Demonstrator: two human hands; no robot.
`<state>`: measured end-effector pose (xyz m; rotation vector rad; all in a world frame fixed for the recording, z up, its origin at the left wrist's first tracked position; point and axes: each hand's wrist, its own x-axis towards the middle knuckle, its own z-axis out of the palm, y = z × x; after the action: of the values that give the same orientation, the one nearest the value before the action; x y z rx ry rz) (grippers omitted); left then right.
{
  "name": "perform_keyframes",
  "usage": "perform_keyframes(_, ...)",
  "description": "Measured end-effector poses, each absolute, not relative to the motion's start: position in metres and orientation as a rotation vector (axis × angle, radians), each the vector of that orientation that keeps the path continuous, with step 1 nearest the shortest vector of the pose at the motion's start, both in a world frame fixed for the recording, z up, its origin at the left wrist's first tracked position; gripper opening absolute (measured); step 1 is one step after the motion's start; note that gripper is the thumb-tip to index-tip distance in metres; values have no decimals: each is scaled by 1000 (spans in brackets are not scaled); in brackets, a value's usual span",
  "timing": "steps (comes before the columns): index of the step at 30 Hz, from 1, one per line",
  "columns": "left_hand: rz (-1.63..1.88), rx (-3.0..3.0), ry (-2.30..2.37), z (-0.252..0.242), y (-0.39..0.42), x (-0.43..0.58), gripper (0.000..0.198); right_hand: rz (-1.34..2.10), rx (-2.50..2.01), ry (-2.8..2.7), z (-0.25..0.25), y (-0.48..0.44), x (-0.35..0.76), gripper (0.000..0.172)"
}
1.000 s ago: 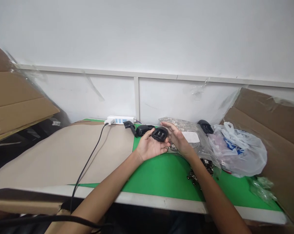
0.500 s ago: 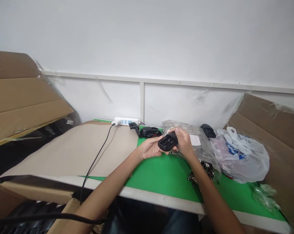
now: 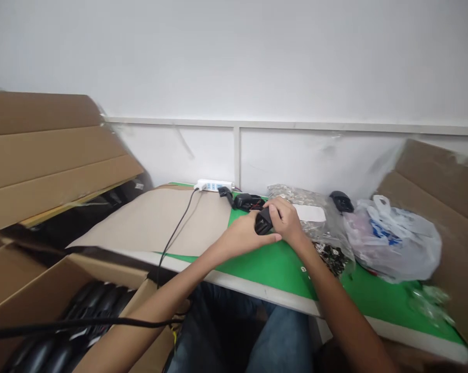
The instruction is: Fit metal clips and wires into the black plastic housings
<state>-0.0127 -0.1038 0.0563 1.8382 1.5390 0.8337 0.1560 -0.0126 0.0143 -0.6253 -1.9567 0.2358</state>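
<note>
The black mouse point(image 3: 264, 224) now sits pinched between my hands, just above the green mat point(image 3: 273, 267) on the desk point(image 3: 257, 291). Half a second ago it lay bottom-up across my open left palm. Now my left hand point(image 3: 244, 237) has its fingers stretched out and pressed against the mouse's near side, while my right hand point(image 3: 286, 220) curls over the top and covers most of it. The mouse has turned, so less of its underside shows, and I can't make out its details between my fingers.

My view has also swung down and to the left. A cardboard box point(image 3: 76, 282) packed with rows of black mice point(image 3: 90, 300) now shows at the near left, and my jeans point(image 3: 237, 331) appear below the desk edge. On the far side, an opened black mouse point(image 3: 248, 202) with red wires lies near the power strip point(image 3: 213, 185). Another black mouse point(image 3: 341, 201) rests beyond the clear bag of small metal parts point(image 3: 296, 199), beside the white plastic bag point(image 3: 393, 241).
</note>
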Motion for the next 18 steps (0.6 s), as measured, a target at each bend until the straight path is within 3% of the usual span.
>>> perform_keyframes(2, 841, 1856, 1627, 44, -116, -18, 81, 181, -550, -2065, 10, -23, 148, 39)
perform_keyframes(5, 847, 1824, 1633, 27, -144, -38, 68, 285, -410, -2155, 3, -34, 138, 38)
perform_keyframes(10, 1010, 1692, 1868, 10, -235, -110, 63, 321, -435, -2133, -2, -34, 136, 37)
perform_keyframes(14, 1178, 1237, 2402, -8, -332, -198, 75, 259, -495, -2118, -5, -30, 136, 38)
perform_keyframes(18, 978, 769, 2852, -11, -428, -237, 87, 239, -504, -2157, -13, -34, 130, 40)
